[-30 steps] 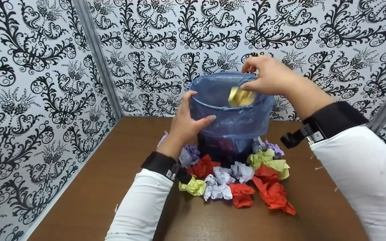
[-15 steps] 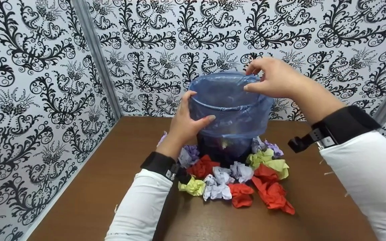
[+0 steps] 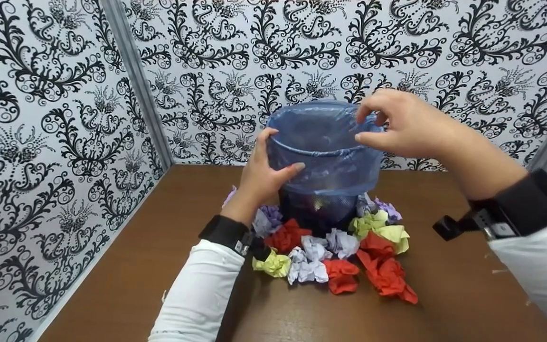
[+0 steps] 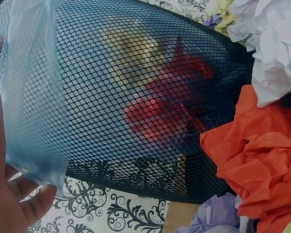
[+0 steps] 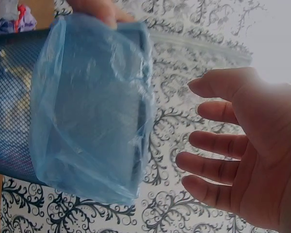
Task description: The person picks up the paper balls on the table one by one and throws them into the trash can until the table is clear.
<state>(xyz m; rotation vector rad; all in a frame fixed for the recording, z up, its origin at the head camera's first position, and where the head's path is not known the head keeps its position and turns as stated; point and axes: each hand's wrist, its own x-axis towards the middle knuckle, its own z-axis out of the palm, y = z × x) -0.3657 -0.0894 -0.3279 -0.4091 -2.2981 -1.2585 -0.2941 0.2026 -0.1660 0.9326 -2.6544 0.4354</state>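
A dark mesh waste bin (image 3: 321,211) stands on the table, its rim covered by a blue plastic liner (image 3: 335,172) folded down outside. My left hand (image 3: 265,175) holds the bin at the left of its rim, thumb on the front of the liner. To the right of the rim is my right hand (image 3: 404,124), overlapping the liner in the head view; the right wrist view shows this hand apart from it, fingers spread and nothing in them. Through the mesh in the left wrist view show yellow crumpled paper (image 4: 133,51) and red crumpled paper (image 4: 157,114).
Around the bin's base lie several crumpled papers: red paper (image 3: 387,278), light grey paper (image 3: 309,270), yellow-green paper (image 3: 273,264) and purple paper (image 3: 388,211). Patterned walls (image 3: 216,61) rise behind and at the left of the brown table (image 3: 126,266).
The yellow paper my right hand held over the bin has dropped inside. My right hand has drawn back to the right and slightly down; my left hand stays on the rim.
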